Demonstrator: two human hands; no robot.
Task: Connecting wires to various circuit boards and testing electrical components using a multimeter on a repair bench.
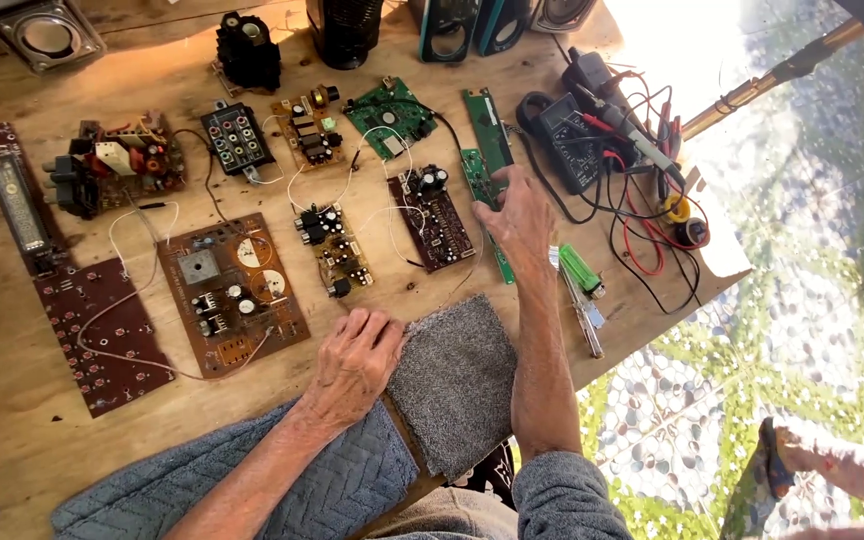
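Two hands: left [355,362] on one grey towel [455,384], right [517,219] on one narrow green board [492,180].

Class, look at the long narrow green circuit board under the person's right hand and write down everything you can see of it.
The green circuit board is a long, thin strip lying flat on the wooden table, running from near the top down and slightly to the right. It looks like two narrow strips side by side, with small parts on top. The right hand rests on its lower half, hiding the middle; its lower end shows below the hand. A brown board lies to its left.
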